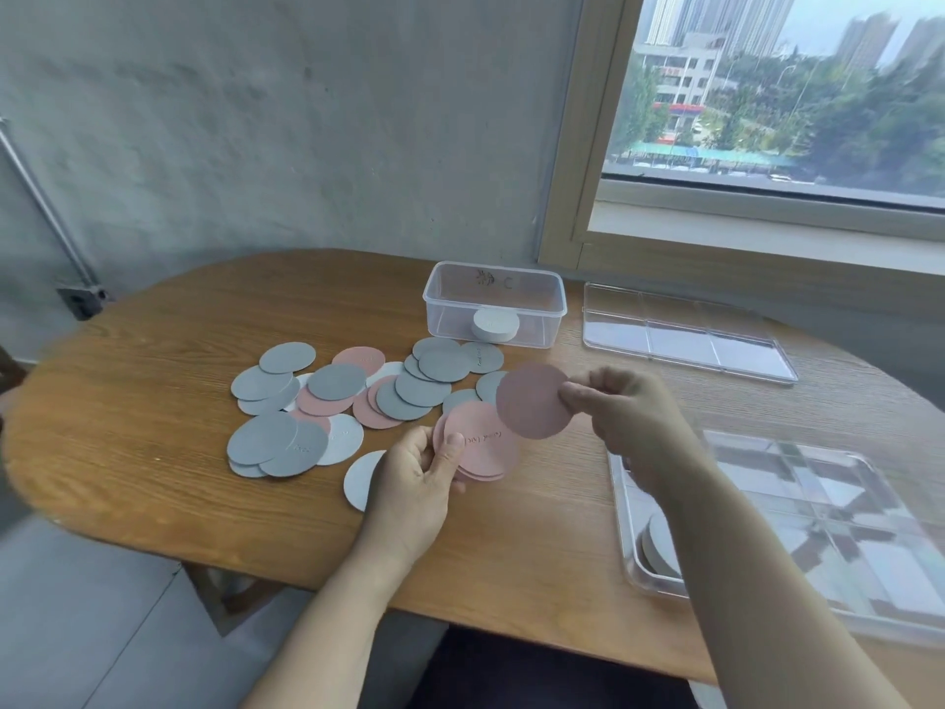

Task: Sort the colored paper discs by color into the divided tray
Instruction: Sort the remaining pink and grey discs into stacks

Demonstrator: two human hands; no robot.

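Note:
Grey, pink and white paper discs (337, 396) lie scattered in overlapping heaps on the wooden table (153, 478). My left hand (417, 478) grips a small stack of pink discs (483, 445) by its left edge. Just above and to the right, my right hand (621, 409) pinches a single pink disc (532, 401) by its right rim, held over the table beside the stack. The clear divided tray (838, 534) sits at the front right, partly hidden by my right forearm, with a few pale discs (659, 550) in its near-left compartment.
A clear plastic tub (495, 304) holding a stack of white discs (495, 324) stands at the back of the table. A flat clear lid with dividers (685, 332) lies to its right under the window. One white disc (360, 478) lies partly beneath my left hand.

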